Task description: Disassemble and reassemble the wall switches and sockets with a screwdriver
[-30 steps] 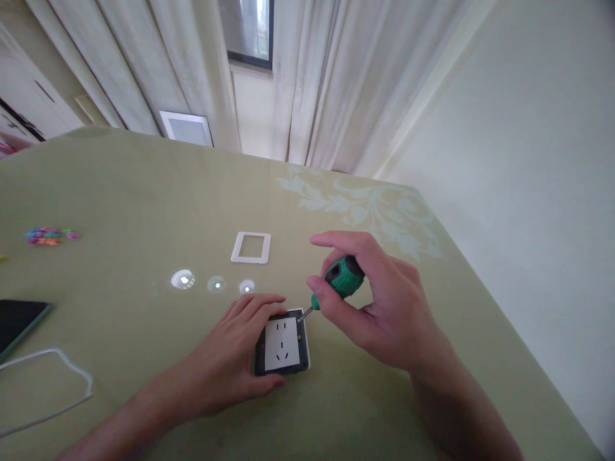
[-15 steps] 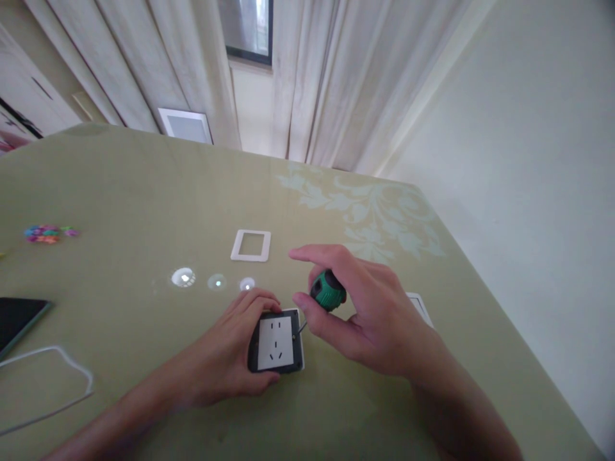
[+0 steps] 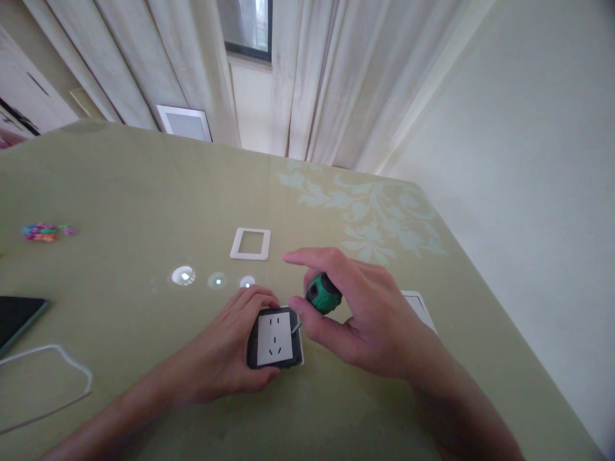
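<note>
A wall socket [image 3: 273, 338] with a white face and dark frame lies on the green table [image 3: 144, 192]. My left hand [image 3: 225, 349] grips it from the left, fingers curled over its top and bottom edges. My right hand [image 3: 365, 317] is closed round a stubby green and black screwdriver [image 3: 323, 294]. The metal tip points down-left onto the socket's right edge, near its top corner.
A white square frame [image 3: 250, 244] lies beyond the socket. A white plate [image 3: 420, 307] shows behind my right hand. At the left are a dark flat object [image 3: 19, 314], a white cord loop [image 3: 48, 378] and colourful small bits [image 3: 43, 232]. Curtains and a wall stand behind the table.
The right hand has moved left and lowered the screwdriver closer to the socket. The socket has shifted slightly left under the left hand. The white plate came into view.
</note>
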Demonstrator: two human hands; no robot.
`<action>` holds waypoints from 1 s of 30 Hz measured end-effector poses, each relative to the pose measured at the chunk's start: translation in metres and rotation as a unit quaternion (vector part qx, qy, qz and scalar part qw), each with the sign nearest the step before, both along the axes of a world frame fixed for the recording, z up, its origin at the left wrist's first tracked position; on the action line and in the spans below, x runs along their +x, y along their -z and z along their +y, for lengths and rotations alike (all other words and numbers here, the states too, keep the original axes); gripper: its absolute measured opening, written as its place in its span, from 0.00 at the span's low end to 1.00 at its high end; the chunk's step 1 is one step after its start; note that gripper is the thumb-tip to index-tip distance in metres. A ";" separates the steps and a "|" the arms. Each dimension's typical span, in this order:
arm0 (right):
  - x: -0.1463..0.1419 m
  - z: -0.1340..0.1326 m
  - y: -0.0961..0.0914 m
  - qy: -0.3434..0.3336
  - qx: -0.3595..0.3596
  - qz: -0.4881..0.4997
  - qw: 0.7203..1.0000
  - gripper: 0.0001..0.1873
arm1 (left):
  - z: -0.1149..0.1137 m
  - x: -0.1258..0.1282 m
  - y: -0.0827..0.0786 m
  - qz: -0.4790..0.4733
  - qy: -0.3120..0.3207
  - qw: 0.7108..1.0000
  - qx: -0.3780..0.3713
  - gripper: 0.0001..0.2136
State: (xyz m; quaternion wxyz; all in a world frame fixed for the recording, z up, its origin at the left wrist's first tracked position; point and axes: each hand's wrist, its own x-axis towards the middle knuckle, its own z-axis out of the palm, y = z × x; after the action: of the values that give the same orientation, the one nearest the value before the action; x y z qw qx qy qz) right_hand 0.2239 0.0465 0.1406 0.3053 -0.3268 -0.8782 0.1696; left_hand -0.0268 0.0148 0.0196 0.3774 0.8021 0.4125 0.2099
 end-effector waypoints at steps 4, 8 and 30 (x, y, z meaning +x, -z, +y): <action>0.001 -0.001 -0.001 -0.008 -0.011 -0.002 1.000 0.21 | 0.001 -0.001 -0.001 0.003 0.000 1.000 -0.013 0.33; 0.002 -0.001 -0.004 -0.062 -0.031 0.003 0.998 0.26 | 0.004 -0.005 -0.005 0.000 0.005 1.000 -0.021 0.31; -0.008 -0.006 -0.002 -0.067 0.027 0.035 0.997 0.10 | 0.002 0.019 -0.001 -0.164 -0.037 0.985 0.028 0.08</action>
State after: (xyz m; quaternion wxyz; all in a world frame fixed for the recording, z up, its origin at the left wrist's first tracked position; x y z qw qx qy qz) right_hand 0.2160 0.0406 0.1427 0.3325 -0.2528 -0.8913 0.1767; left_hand -0.0080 0.0168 0.0203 0.4090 0.7514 0.3686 0.3636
